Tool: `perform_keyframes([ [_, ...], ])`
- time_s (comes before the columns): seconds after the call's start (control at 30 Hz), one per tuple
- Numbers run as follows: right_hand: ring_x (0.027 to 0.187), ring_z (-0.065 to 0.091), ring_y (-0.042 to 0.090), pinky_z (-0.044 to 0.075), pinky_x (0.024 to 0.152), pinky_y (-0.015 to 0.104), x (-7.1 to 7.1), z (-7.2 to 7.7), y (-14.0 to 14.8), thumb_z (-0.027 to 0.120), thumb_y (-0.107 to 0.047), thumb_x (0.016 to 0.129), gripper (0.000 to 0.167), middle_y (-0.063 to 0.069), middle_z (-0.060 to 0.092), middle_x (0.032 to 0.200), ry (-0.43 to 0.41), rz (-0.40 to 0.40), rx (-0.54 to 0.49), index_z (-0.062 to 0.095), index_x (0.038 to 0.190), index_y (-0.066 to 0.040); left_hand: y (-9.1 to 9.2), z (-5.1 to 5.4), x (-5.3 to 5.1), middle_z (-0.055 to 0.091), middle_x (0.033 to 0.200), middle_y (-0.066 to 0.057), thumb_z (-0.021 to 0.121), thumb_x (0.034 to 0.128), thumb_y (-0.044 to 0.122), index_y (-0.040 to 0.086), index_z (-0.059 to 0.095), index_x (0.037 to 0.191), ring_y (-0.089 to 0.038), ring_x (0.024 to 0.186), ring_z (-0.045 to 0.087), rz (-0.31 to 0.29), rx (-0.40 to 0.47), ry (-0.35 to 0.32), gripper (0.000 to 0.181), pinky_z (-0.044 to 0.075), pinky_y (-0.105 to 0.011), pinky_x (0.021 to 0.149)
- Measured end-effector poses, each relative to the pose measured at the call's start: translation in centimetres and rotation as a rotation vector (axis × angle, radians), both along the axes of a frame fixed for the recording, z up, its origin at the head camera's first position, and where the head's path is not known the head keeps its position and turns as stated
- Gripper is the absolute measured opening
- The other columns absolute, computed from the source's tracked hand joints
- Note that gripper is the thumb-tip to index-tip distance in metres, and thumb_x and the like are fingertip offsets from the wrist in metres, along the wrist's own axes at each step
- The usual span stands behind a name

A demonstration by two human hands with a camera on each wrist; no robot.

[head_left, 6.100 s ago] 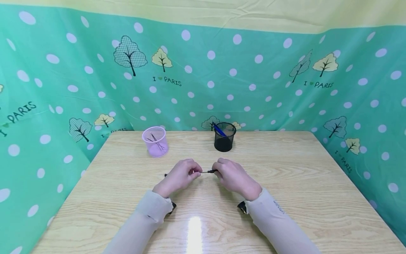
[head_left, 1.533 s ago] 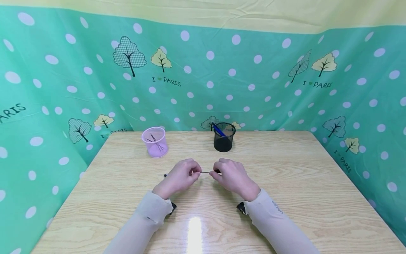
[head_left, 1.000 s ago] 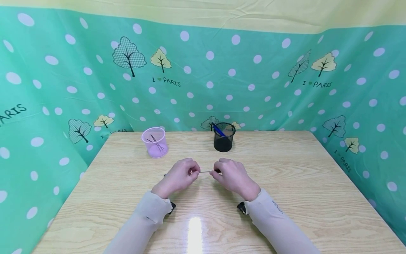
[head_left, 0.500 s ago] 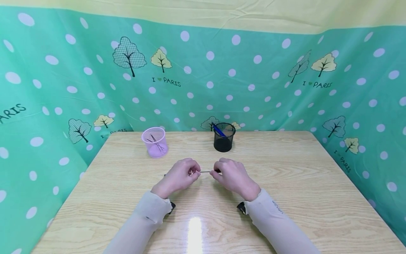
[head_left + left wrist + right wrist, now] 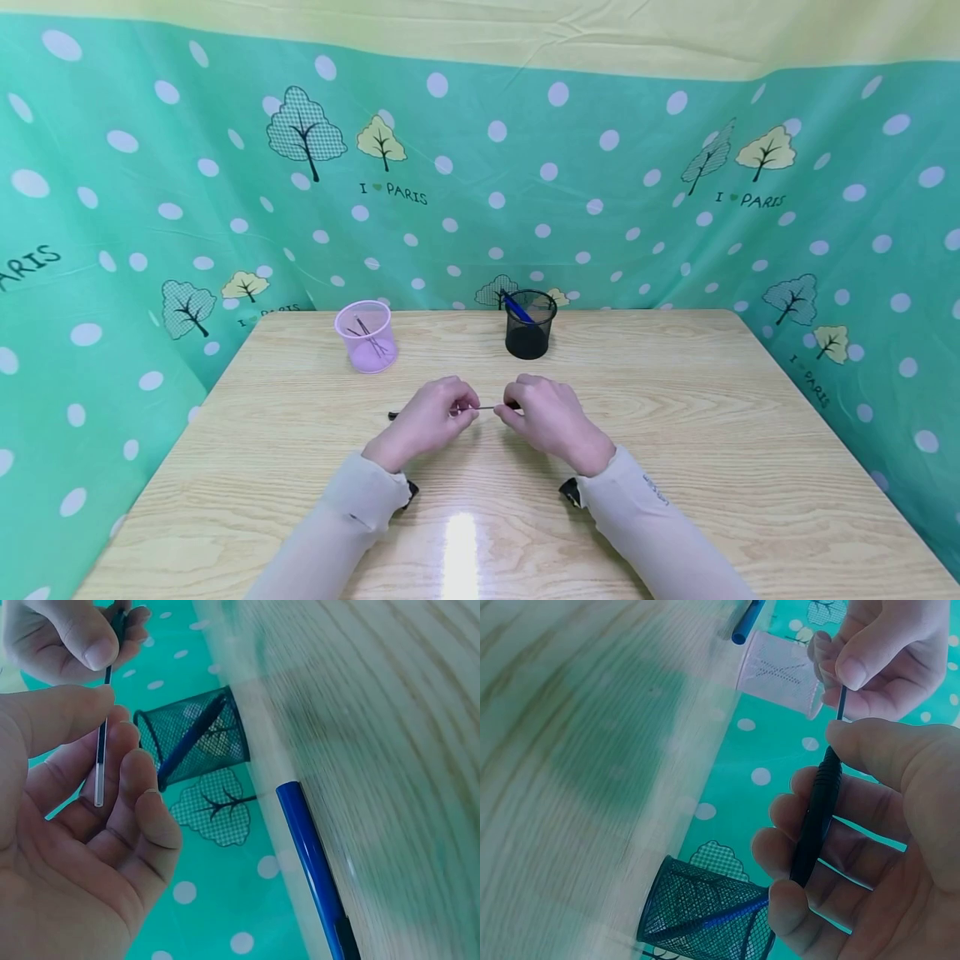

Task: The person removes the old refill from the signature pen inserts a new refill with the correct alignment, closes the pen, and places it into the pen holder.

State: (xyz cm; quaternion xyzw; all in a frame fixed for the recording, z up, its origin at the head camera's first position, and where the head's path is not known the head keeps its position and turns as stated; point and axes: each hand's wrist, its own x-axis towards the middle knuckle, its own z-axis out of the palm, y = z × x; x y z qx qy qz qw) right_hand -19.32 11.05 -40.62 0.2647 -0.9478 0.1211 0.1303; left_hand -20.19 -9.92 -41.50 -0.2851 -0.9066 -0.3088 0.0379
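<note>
My left hand (image 5: pixel 427 418) pinches a thin pen refill (image 5: pixel 102 750) between thumb and index finger. The refill's clear end reaches over the palm in the left wrist view. Facing it, my right hand (image 5: pixel 553 421) grips a black pen grip section (image 5: pixel 815 817), from whose narrow end the dark refill runs across to the left hand. Only a short stretch of refill shows between the two hands. Under the left hand a blue pen barrel (image 5: pixel 311 859) with a black part lies on the table; in the head view just its black end (image 5: pixel 393 415) peeks out.
A pink mesh pen holder (image 5: pixel 367 337) with several thin dark sticks stands at the back left. Behind the right hand is a black mesh pen holder (image 5: pixel 529 333) with a blue pen in it. A dotted green curtain (image 5: pixel 480 183) hangs around the wooden table (image 5: pixel 675 417).
Compared with the oldest frame, my right fingers now cover the black section's end, which showed between the hands. In the last half second my left hand has shifted slightly right, shortening the visible refill.
</note>
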Motion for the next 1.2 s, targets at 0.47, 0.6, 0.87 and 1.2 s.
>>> perform_keyframes([
  [0.47, 0.057, 0.045, 0.002, 0.038, 0.049, 0.021, 0.08, -0.01, -0.1, 0.068, -0.033, 0.087, 0.013, -0.011, 0.051, 0.07, -0.001, 0.013, 0.002, 0.069, 0.081, -0.021, 0.23, 0.12, 0.26, 0.055, 0.08, 0.009, 0.067, 0.0869, 0.011, 0.013, 0.07, 0.091, -0.008, 0.072, 0.051, -0.003, 0.003, 0.018, 0.006, 0.045, -0.024, 0.065],
  [0.6, 0.057, 0.045, 0.002, 0.037, 0.048, 0.021, 0.11, -0.03, -0.07, 0.068, -0.032, 0.087, 0.013, -0.011, 0.051, 0.069, 0.004, 0.019, 0.0, 0.069, 0.081, -0.021, 0.24, 0.05, 0.18, 0.055, 0.08, 0.009, 0.067, 0.0868, 0.011, 0.012, 0.071, 0.093, -0.007, 0.072, 0.051, -0.009, 0.004, 0.021, 0.007, 0.045, -0.024, 0.065],
  [0.87, 0.057, 0.045, 0.003, 0.038, 0.049, 0.022, 0.15, -0.03, -0.05, 0.068, -0.031, 0.087, 0.013, -0.01, 0.053, 0.071, 0.009, 0.031, -0.002, 0.069, 0.081, -0.021, 0.27, 0.07, 0.2, 0.056, 0.082, 0.008, 0.067, 0.0864, 0.009, 0.013, 0.072, 0.091, -0.006, 0.072, 0.051, -0.019, -0.001, 0.021, 0.008, 0.046, -0.023, 0.065],
  [1.2, 0.058, 0.046, 0.003, 0.039, 0.05, 0.022, 0.11, 0.04, -0.11, 0.068, -0.032, 0.087, 0.013, -0.009, 0.054, 0.071, 0.003, 0.022, 0.002, 0.069, 0.082, -0.02, 0.29, 0.12, 0.17, 0.057, 0.082, 0.009, 0.067, 0.0869, 0.008, 0.014, 0.072, 0.091, -0.006, 0.072, 0.051, -0.019, -0.006, 0.018, 0.008, 0.046, -0.023, 0.065],
])
